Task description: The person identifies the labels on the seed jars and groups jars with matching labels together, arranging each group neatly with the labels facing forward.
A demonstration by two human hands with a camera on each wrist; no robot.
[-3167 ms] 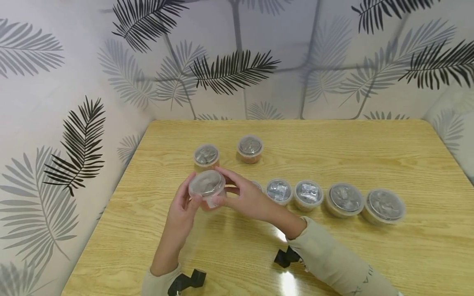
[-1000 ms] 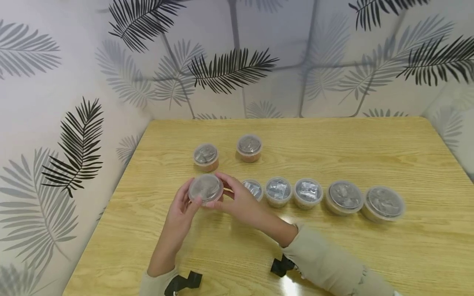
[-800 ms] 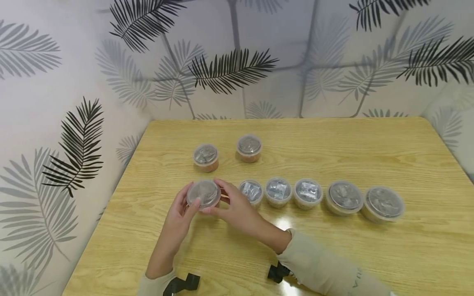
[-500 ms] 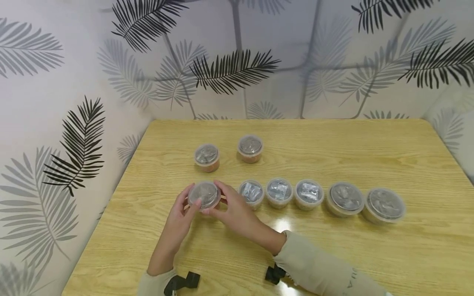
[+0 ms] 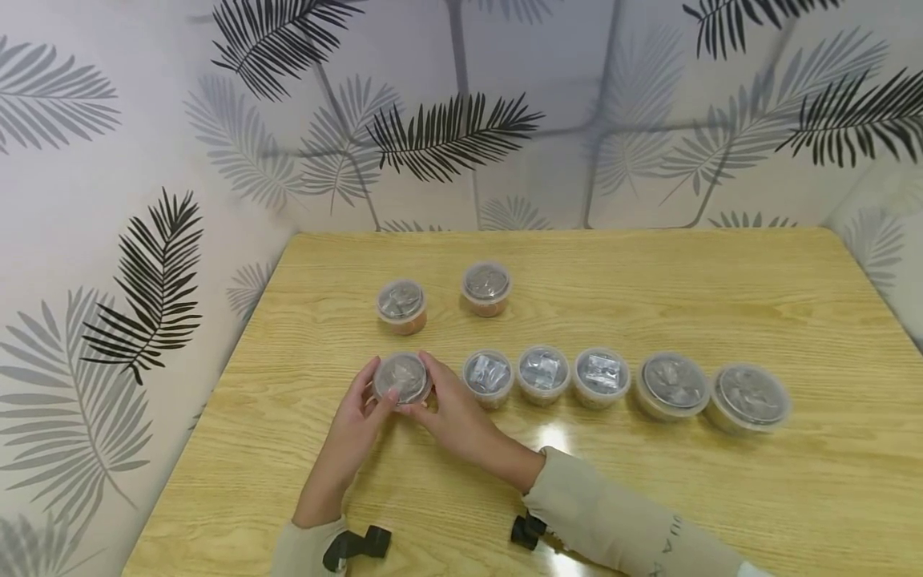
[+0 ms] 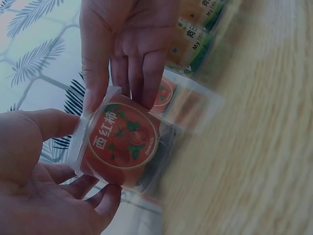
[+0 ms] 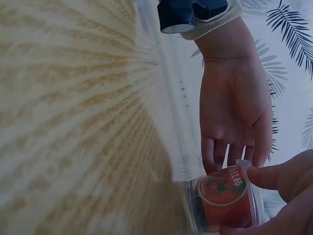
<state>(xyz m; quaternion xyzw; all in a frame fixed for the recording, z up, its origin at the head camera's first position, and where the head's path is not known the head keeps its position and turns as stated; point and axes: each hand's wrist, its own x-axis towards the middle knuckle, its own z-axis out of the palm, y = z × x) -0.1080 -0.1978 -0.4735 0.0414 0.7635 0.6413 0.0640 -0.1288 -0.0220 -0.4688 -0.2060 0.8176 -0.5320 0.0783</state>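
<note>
In the head view a round lidded plastic tub (image 5: 401,377) is held between both hands at the left of the table. Its red label with tomatoes shows on the tub (image 6: 124,139) in the left wrist view, close over the table. My left hand (image 5: 351,433) grips its left side, the thumb at the front edge of the lid. From the right, my right hand (image 5: 457,417) holds it with thumb and fingers. In the right wrist view the same tub (image 7: 225,198) lies between the two hands, its far side partly hidden.
Behind the hands stand two orange-based tubs, a left tub (image 5: 401,307) and a right tub (image 5: 486,289). A row reaches right: a small tub (image 5: 487,378) near my right hand, several others, and a large tub (image 5: 750,397) at its end. The wooden table (image 5: 649,497) meets a leaf-patterned wall covering.
Both hands have lowered the tub toward the table and drawn it nearer, uncovering the small tub at the row's left end. Within the last half second it shifts slightly right.
</note>
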